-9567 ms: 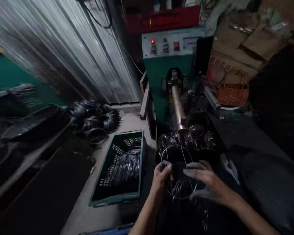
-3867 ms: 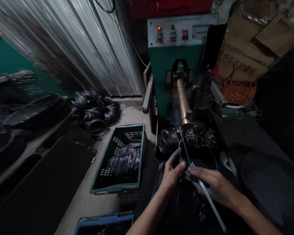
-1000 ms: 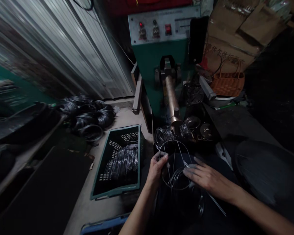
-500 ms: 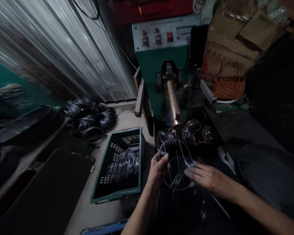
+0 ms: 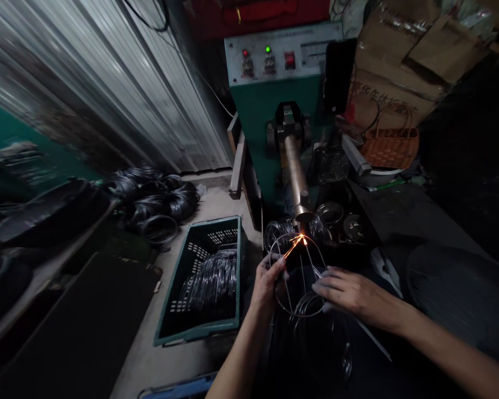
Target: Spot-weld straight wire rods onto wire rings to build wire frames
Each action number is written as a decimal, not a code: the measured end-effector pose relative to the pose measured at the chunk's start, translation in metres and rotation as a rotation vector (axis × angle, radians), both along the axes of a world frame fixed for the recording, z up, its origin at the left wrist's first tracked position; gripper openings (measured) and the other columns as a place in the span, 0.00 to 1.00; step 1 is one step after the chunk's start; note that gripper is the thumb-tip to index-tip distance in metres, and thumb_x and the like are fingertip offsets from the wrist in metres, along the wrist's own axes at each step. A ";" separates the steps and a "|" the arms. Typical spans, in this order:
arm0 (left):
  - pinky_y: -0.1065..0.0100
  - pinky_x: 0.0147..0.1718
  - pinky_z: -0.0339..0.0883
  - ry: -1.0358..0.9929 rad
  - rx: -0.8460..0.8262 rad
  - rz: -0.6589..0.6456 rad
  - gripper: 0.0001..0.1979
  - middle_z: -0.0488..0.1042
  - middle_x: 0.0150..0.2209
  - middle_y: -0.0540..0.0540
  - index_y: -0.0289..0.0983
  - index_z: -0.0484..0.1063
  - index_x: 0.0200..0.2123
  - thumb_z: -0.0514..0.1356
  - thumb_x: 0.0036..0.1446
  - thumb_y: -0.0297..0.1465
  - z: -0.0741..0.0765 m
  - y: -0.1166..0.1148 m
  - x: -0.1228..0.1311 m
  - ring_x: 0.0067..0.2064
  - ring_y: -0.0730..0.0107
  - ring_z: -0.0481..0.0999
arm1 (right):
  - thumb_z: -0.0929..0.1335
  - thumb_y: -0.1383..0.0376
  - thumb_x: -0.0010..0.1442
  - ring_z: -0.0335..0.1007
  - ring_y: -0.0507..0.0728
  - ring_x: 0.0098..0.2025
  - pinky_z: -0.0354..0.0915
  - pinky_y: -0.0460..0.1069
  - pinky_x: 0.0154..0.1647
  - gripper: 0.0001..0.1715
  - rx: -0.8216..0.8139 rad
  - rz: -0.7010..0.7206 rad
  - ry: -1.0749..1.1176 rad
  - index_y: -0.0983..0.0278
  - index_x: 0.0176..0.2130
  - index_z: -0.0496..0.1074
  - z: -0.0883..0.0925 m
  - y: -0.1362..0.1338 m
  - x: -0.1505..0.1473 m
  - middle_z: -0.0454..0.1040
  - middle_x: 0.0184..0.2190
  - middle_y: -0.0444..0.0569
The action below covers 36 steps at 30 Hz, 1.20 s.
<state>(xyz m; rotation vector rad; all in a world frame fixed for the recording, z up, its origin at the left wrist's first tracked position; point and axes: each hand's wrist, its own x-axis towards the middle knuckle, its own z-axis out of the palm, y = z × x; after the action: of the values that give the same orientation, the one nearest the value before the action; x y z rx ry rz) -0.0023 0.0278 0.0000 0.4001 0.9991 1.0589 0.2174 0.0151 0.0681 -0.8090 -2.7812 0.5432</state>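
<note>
While sparks flew from the tip of the copper electrode (image 5: pixel 295 172), the round wire frame (image 5: pixel 303 271) stood tilted just below it, its upper ring against the tip, apparently so that contact fell at that one spot. The left hand (image 5: pixel 268 285) gripped the frame from the side, its fingers curled around the ring and its thumb pinching the wire, which seemed to steady it. The right hand (image 5: pixel 357 293) reached toward the frame with its fingers loosely spread, their tips near the upright wires; whether they pinched anything could not be told. Behind the electrode stood the green welding machine (image 5: pixel 274 94), its green lamp lit. The plastic crate (image 5: pixel 195 332) of wire hoops (image 5: pixel 210 282) sat to the left within easy reach, and coils of dark wire (image 5: pixel 158 199) lay on the floor beyond it.
</note>
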 end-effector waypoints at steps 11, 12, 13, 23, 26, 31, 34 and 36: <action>0.78 0.12 0.50 0.089 0.027 0.050 0.19 0.65 0.16 0.57 0.37 0.67 0.30 0.71 0.40 0.38 -0.013 0.054 -0.010 0.12 0.84 0.58 | 0.70 0.60 0.59 0.70 0.58 0.46 0.68 0.54 0.47 0.20 -0.247 -0.406 0.320 0.57 0.51 0.72 -0.038 0.047 0.010 0.75 0.43 0.50; 0.78 0.12 0.51 0.098 0.055 0.059 0.19 0.66 0.17 0.57 0.37 0.66 0.29 0.71 0.40 0.38 -0.014 0.067 -0.011 0.13 0.84 0.58 | 0.70 0.58 0.58 0.71 0.58 0.44 0.68 0.54 0.47 0.18 -0.341 -0.547 0.427 0.58 0.48 0.74 -0.044 0.059 0.010 0.76 0.41 0.50; 0.78 0.12 0.50 0.104 0.085 0.067 0.19 0.66 0.17 0.57 0.37 0.66 0.29 0.71 0.39 0.38 -0.014 0.080 -0.012 0.13 0.83 0.58 | 0.71 0.56 0.57 0.72 0.58 0.42 0.68 0.53 0.45 0.16 -0.427 -0.661 0.512 0.60 0.44 0.76 -0.051 0.072 0.008 0.77 0.39 0.50; 0.78 0.10 0.44 0.074 0.173 0.104 0.19 0.60 0.13 0.60 0.37 0.64 0.28 0.70 0.40 0.38 -0.027 0.132 -0.016 0.11 0.85 0.52 | 0.69 0.51 0.54 0.62 0.50 0.21 0.59 0.45 0.22 0.20 -0.675 -0.778 0.707 0.66 0.29 0.72 -0.074 0.128 -0.017 0.69 0.19 0.42; 0.78 0.10 0.43 0.062 0.184 0.104 0.19 0.61 0.14 0.60 0.37 0.64 0.29 0.70 0.40 0.38 -0.034 0.137 -0.017 0.11 0.85 0.52 | 0.70 0.52 0.54 0.62 0.50 0.21 0.57 0.44 0.21 0.19 -0.679 -0.790 0.714 0.66 0.28 0.72 -0.075 0.130 -0.018 0.69 0.19 0.43; 0.77 0.09 0.42 0.057 0.184 0.108 0.18 0.62 0.14 0.59 0.37 0.65 0.29 0.70 0.41 0.38 -0.036 0.139 -0.018 0.10 0.85 0.53 | 0.68 0.52 0.55 0.64 0.50 0.22 0.60 0.45 0.24 0.19 -0.674 -0.803 0.669 0.65 0.28 0.72 -0.073 0.135 -0.021 0.71 0.20 0.43; 0.77 0.09 0.42 0.064 0.167 0.128 0.18 0.64 0.15 0.58 0.37 0.65 0.28 0.69 0.42 0.38 -0.032 0.135 -0.018 0.11 0.86 0.53 | 0.64 0.47 0.58 0.67 0.51 0.24 0.63 0.46 0.26 0.23 -0.693 -0.830 0.591 0.64 0.30 0.71 -0.081 0.125 -0.020 0.74 0.24 0.45; 0.78 0.10 0.43 0.068 0.162 0.142 0.18 0.63 0.14 0.59 0.37 0.65 0.28 0.70 0.41 0.38 -0.029 0.134 -0.018 0.11 0.86 0.53 | 0.61 0.45 0.61 0.68 0.52 0.25 0.64 0.46 0.27 0.26 -0.718 -0.850 0.496 0.64 0.32 0.71 -0.095 0.109 -0.017 0.75 0.26 0.47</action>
<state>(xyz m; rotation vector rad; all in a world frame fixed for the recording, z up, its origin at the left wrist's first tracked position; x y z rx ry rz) -0.0201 0.1615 -0.0290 0.5057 1.0164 1.2666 0.2008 0.1237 -0.0266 -1.5794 -1.5470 1.3202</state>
